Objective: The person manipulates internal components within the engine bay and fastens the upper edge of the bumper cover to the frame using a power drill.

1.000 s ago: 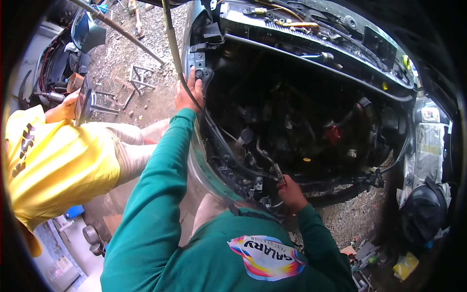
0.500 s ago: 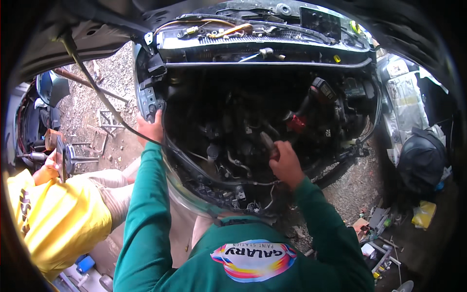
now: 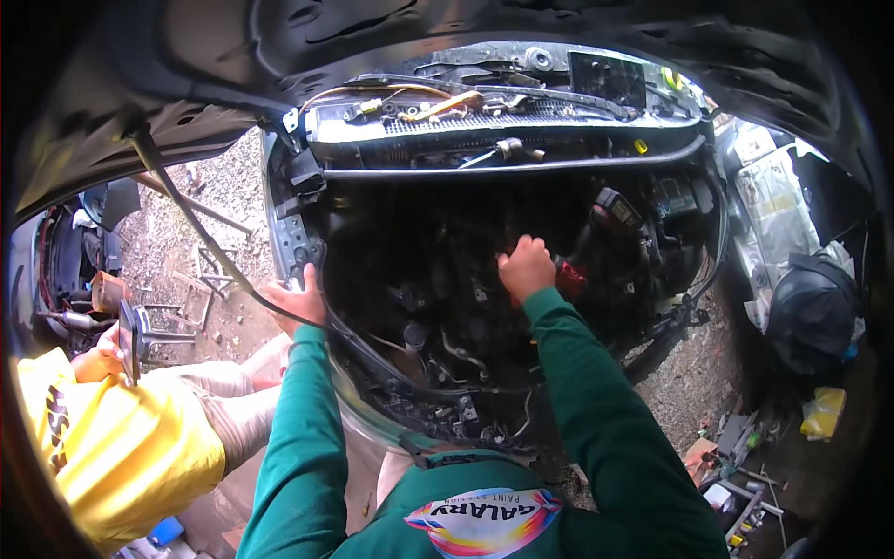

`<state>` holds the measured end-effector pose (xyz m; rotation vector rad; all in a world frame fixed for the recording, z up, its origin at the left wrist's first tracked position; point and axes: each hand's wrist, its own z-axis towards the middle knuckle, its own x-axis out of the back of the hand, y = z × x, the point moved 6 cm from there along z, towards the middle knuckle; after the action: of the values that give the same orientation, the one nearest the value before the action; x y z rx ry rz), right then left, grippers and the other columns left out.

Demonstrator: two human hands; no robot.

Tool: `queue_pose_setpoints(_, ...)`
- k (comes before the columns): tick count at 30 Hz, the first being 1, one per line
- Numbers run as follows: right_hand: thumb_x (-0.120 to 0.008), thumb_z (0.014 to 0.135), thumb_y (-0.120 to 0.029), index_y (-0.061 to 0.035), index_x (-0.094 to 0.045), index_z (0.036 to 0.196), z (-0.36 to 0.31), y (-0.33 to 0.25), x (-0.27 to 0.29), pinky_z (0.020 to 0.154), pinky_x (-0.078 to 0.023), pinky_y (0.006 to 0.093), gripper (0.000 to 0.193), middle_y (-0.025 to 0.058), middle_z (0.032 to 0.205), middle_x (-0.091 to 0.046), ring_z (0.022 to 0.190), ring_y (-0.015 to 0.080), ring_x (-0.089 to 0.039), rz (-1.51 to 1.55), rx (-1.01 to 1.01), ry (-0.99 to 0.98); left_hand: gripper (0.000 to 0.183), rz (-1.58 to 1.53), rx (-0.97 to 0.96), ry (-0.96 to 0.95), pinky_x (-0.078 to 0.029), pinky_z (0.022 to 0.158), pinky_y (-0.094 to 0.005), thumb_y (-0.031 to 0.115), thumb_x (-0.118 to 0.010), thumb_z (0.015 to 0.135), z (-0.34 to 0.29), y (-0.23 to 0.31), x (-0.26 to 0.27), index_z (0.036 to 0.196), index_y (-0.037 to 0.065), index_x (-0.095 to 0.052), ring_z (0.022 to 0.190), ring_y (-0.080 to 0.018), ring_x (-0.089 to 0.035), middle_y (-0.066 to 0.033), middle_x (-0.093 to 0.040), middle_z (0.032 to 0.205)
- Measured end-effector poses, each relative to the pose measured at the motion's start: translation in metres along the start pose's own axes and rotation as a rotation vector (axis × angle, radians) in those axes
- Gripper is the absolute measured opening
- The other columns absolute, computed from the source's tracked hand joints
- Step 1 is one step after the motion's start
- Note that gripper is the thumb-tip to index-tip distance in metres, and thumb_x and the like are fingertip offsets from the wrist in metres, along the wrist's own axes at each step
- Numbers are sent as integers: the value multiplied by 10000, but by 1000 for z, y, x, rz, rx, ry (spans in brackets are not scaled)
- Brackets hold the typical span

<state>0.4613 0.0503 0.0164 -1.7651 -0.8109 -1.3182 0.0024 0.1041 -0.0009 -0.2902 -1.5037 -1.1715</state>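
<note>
I have my bare right hand (image 3: pixel 527 265) out over the middle of the dark, black-walled engine bay (image 3: pixel 419 219), fingers curled into a fist; what they grasp, if anything, is hidden beneath the knuckles, so I cannot tell. Just to its right lies the red-and-black cordless power tool (image 3: pixel 587 239), its red head close beside the hand and its dark battery end slanting up and away, so I have little slack on that side. Leftward I get more: a broad, shadowed stretch of the bay parts it from my bare left hand (image 3: pixel 296 303), too dim for me to judge its depth. That hand rests at the rim of the greyish metal fender (image 3: pixel 291 233), fingers loosely spread and relaxed, clasping nothing that I can see. The thin, dull-coloured prop rod (image 3: pixel 196 222) slants down from the raised black bonnet (image 3: pixel 447 23) and runs right by the left hand, a near limit there. Ahead of the right hand, a pale, straight metal bar (image 3: pixel 447 172) spans the bay's far edge, apart from the knuckles; beyond it the dark perforated cowl (image 3: pixel 549 114) bears an elongated orange-yellow piece (image 3: pixel 445 108). Outside the fender, a person in a yellow T-shirt (image 3: pixel 140 447) has one leg near the green left sleeve (image 3: pixel 298 429)
</note>
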Motion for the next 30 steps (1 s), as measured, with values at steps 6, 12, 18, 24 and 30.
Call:
queue_pose_setpoints(6,-765,907,-405,20,-596,1172,0,10,2,962,-555,534,529,262,1175,-643,1127,463,-659,24,59,29,848,-26,38,-51,-469,1041,-567,640,-829,783,-1,-4,0,1247,-24,-578,1209,-489,-578,-287,-638,1198)
queue_pose_setpoints(12,-754,927,-343,4,-559,1236,3,17,2,987,-560,516,504,229,1259,-613,1208,424,-630,-28,92,-113,856,-20,55,-82,-448,1076,-566,623,-837,770,1,-1,3,1283,-11,-580,1247,-487,-547,-286,-632,1238)
queue_pose_setpoints(18,-757,906,-286,-36,-581,1200,-8,-7,24,924,-583,500,425,199,1162,-621,1117,401,-657,-92,173,22,884,27,20,-80,-428,1116,-554,600,-813,802,1,-3,-3,1352,-54,-585,1286,-465,-530,-272,-634,1289)
queue_pose_setpoints(24,-722,907,-162,-53,-702,1002,15,-127,93,869,-572,487,145,147,978,-682,1007,358,-690,260,715,354,885,49,48,-80,-434,1121,-555,606,-803,808,6,-10,3,1353,-59,-593,1313,-468,-518,-269,-628,1327)
queue_pose_setpoints(30,-656,989,-293,-80,-793,1056,92,-182,92,905,-598,462,261,159,1050,-772,1048,343,-742,-20,364,150,883,48,53,-108,-450,1111,-551,613,-789,814,0,2,-3,1377,-40,-596,1345,-450,-505,-242,-624,1349)
